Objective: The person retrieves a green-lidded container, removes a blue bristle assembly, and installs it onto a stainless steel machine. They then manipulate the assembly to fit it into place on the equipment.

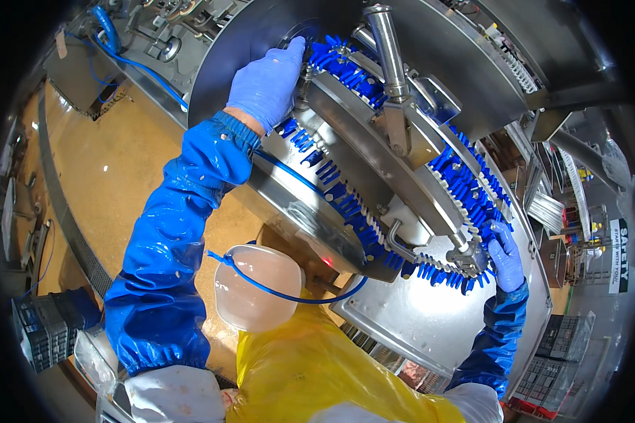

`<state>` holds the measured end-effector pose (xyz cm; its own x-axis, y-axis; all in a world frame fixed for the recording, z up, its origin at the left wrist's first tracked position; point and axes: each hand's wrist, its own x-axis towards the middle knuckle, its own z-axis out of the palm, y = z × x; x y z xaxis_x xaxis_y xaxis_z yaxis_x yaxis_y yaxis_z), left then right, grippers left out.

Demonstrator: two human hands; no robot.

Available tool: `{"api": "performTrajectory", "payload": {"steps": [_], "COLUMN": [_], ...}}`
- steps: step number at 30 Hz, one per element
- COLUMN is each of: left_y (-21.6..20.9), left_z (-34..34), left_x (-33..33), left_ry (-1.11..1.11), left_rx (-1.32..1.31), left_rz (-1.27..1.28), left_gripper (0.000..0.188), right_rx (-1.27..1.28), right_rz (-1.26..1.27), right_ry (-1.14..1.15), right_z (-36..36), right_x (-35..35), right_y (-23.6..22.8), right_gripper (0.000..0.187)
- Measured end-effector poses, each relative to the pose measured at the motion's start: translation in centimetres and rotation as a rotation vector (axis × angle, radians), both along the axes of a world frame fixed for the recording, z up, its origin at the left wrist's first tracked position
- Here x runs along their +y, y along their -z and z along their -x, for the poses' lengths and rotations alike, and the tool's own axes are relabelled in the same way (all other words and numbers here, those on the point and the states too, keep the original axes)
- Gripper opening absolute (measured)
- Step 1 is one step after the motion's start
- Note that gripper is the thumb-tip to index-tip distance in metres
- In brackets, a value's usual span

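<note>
A long loop of chain set with blue plastic fingers [466, 180] runs around a steel frame [384, 151] in front of me. My left hand [268, 88], in a blue glove, is closed at the loop's far left end. One of its digits stretches up along the chain, and the other fingertips are hidden behind the hand. At the near right end, beside a metal sprocket [476, 259], my gloved right hand [506, 259] has its fingers bent over the blue-fingered chain. A steel cylinder [388, 53] rises from the frame between my hands.
A large round steel plate [222, 60] stands behind the loop. Below it are a steel guard [314, 225], a blue cord [310, 299] and a pale plastic tub [257, 287] close to my yellow apron [310, 352]. Dark crates [56, 328] stand at the lower left.
</note>
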<state>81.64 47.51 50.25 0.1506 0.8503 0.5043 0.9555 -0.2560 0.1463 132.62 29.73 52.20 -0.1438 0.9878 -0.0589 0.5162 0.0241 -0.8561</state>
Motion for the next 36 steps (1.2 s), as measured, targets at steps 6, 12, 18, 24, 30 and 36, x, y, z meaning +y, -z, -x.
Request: {"api": "performTrajectory", "payload": {"steps": [6, 12, 18, 24, 30, 36], "left_y": [0.1, 0.5, -2.3, -1.2, -0.1, -0.1], "left_z": [0.3, 0.2, 0.8, -0.1, -0.1, 0.2], "left_x": [0.7, 0.2, 2.1, -2.7, 0.4, 0.0], "left_ry": [0.018, 0.025, 0.168, 0.050, 0.088, 0.090], "left_rx": [0.029, -0.006, 0.188, -0.202, -0.150, -0.170], "left_rz": [0.017, 0.043, 0.146, 0.133, -0.062, -0.001], "left_gripper": [0.052, 0.051, 0.056, 0.057, 0.024, 0.043], "right_rx": [0.105, 0.188, 0.152, 0.448, 0.450, 0.729], "right_rz": [0.118, 0.137, 0.152, 0.200, 0.136, 0.343], "right_ry": [0.082, 0.120, 0.107, 0.284, 0.330, 0.291], "right_z": [0.9, 1.5, -1.2, -1.8, 0.1, 2.5], "right_x": [0.1, -0.5, -0.4, -2.9, -2.5, -4.1], "right_y": [0.0, 0.6, 2.6, 4.5, 4.0, 3.5], "right_gripper": [0.038, 0.043, 0.044, 0.048, 0.042, 0.039]}}
